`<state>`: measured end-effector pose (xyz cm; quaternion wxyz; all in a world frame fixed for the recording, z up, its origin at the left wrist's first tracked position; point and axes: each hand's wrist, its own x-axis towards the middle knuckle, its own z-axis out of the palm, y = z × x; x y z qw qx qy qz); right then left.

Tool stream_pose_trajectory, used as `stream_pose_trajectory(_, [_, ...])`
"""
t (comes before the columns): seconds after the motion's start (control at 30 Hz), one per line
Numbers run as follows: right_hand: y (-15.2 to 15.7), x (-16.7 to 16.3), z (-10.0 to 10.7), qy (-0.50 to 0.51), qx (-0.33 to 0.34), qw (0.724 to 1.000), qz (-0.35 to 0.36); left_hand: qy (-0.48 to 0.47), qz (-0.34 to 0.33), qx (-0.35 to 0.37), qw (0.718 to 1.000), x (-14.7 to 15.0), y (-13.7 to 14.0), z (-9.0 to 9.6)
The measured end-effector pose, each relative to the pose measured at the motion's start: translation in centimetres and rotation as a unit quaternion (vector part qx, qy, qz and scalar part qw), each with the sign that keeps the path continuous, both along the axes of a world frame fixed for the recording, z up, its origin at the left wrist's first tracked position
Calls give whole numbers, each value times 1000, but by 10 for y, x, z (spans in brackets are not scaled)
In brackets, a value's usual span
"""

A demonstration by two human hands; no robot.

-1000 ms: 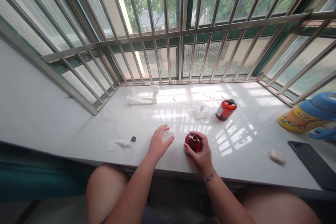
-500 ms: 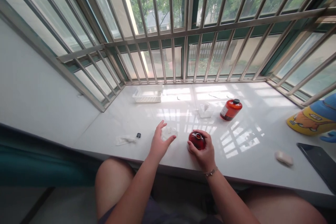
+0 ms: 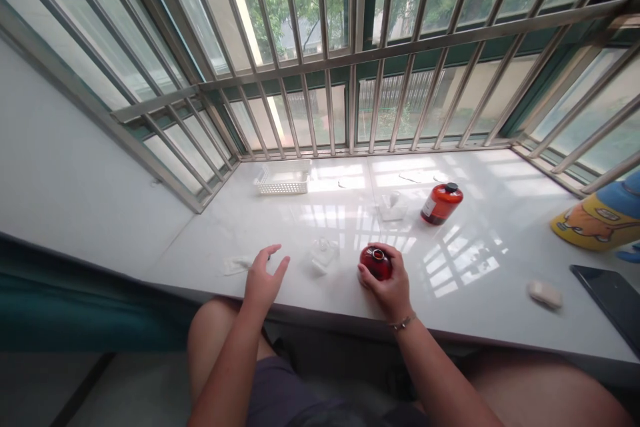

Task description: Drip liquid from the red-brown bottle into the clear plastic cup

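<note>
My right hand [image 3: 393, 280] is wrapped round a dark red bottle [image 3: 375, 263] with an uncapped mouth, standing on the white sill [image 3: 320, 300]. My left hand [image 3: 265, 277], its thumb and fingers apart, is over a small black cap [image 3: 271, 255], which is mostly hidden behind the fingers. A crumpled white tissue [image 3: 237, 265] lies just left of that hand. Between my two hands sits a clear glass-like container [image 3: 324, 255]. A similar clear container [image 3: 393, 207] stands farther back, beside a second red bottle [image 3: 443, 203] with a black cap.
A white perforated basket [image 3: 283, 179] is at the back near the window bars [image 3: 350, 107]. On the right are a beige block [image 3: 545, 295], a black phone [image 3: 607, 300] and a yellow and blue cartoon-printed bottle [image 3: 600, 217].
My left hand has moved left, away from the clear container to the black cap. My right hand stays round the red bottle.
</note>
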<state>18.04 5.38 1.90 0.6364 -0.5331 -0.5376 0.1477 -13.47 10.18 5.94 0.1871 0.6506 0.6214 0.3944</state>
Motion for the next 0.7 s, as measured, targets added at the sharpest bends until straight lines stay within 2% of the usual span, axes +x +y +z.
stream_pose_trajectory(0.13, [0,0,2,-5,-3,1000,1,-67,-87,-11,994,46,-2,-1])
stream_pose_trajectory(0.23, [0,1,1,-6,-3,1000,5,-50,-107,-20,993,83,1,-6])
stream_pose_trajectory(0.33, [0,1,0,-3,-5,1000,9,-42,-120,-42,991,108,6,-14])
stream_pose_trajectory(0.47, [0,2,-1,-1,-7,1000,11,-34,-135,-41,989,118,7,-19])
stream_pose_trajectory(0.7, [-1,2,-3,9,-15,1000,17,-23,-169,-53,984,105,-1,-13])
